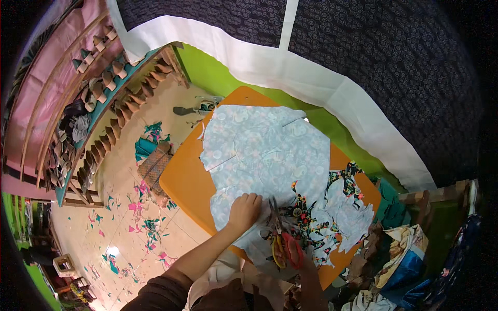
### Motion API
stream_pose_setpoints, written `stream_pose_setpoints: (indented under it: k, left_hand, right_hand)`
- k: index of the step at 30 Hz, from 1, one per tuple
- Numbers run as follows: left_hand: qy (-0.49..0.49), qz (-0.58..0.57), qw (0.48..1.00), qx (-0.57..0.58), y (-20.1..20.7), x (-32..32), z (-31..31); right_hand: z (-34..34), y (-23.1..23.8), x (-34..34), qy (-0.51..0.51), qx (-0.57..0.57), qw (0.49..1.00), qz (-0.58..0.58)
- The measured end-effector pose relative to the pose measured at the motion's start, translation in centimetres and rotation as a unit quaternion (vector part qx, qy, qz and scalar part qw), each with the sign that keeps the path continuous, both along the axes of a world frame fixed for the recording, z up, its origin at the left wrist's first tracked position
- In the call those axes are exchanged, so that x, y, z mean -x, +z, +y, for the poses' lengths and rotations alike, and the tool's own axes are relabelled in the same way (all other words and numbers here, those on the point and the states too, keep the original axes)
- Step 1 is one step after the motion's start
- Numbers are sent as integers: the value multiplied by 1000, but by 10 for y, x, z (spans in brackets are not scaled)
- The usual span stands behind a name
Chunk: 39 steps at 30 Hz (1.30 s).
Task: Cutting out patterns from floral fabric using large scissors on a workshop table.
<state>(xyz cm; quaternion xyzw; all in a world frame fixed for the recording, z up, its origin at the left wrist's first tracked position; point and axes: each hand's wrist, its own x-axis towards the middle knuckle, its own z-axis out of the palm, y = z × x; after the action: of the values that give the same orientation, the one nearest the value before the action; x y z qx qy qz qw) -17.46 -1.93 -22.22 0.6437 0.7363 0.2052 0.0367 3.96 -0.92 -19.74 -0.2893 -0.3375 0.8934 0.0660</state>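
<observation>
Left hand [245, 211] low — knuckles bent, forearm [199, 253] slanting; right hand [308, 267] shadowed

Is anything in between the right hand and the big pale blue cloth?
Yes, the scissors, with one red and one yellow handle. They are between the right hand and the pale blue cloth. Dark floral scraps lie just right of them.

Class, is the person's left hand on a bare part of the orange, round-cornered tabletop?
No, the left hand lies on the pale blue floral fabric spread over the tabletop.
</observation>
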Motion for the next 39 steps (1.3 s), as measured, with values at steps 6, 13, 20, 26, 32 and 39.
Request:
stream_pose_setpoints:
  k: [6, 13, 20, 26, 32, 39]
  left_hand:
    - [13, -26, 998, -46, 3, -9, 8]
    - [39, -42, 996, -75, 0, -16, 0]
    - [37, -49, 993, -99, 10, -19, -7]
    - [45, -54, 993, -96, 17, -22, -12]
    - [59, -50, 990, -117, 21, -23, -13]
    - [61, -67, 986, -137, 21, -23, -16]
  right_hand:
    - [5, 6, -18, 115, 8, 988, -99]
    - [7, 2, -3, 52, 27, 996, -72]
    - [12, 9, 5, 86, -56, 990, -98]
    - [17, 6, 6, 80, -81, 990, -80]
    - [19, 11, 9, 45, -42, 992, -114]
    - [20, 10, 7, 80, 61, 993, -60]
